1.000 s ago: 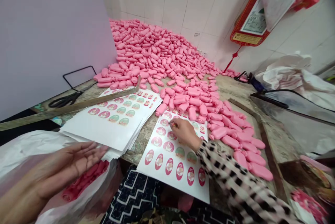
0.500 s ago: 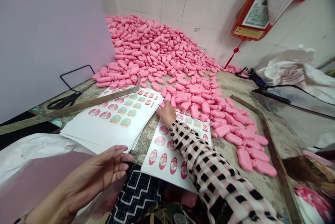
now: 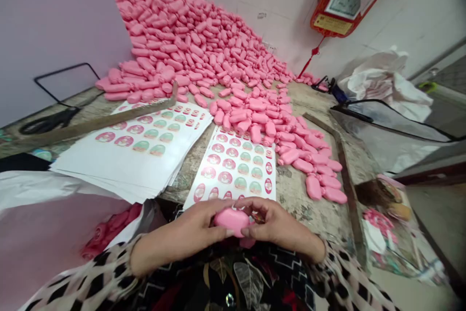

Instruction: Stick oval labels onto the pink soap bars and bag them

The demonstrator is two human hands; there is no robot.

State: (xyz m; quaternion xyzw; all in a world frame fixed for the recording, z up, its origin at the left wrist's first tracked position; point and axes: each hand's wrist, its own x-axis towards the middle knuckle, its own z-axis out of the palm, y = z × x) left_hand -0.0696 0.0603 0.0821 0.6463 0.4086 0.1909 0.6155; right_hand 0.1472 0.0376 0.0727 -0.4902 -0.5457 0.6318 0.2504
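Observation:
Between my two hands, low in the middle of the view, is a pink capsule-shaped piece (image 3: 231,221). Its left side lies in the fingers of my left hand (image 3: 198,226), and the fingers of my right hand (image 3: 278,223) close on its right end. Just beyond my hands lies a sheet of round and oval stickers (image 3: 233,165) in pink and green. To its left sits a thicker stack of similar sticker sheets (image 3: 120,155). A large heap of pink pieces (image 3: 204,49) covers the back of the worktop and reaches down to the right of the sheets.
A wooden strip (image 3: 109,122) crosses the left stack, near black scissors (image 3: 51,122). Another strip (image 3: 349,180) edges the worktop at right. A white bag with pink pieces (image 3: 73,223) hangs at lower left. A clear black-edged bag (image 3: 386,131) is at right.
My right hand has come back from the edge of the heap to my left hand, and both now hold a pink piece. The camera view has shifted.

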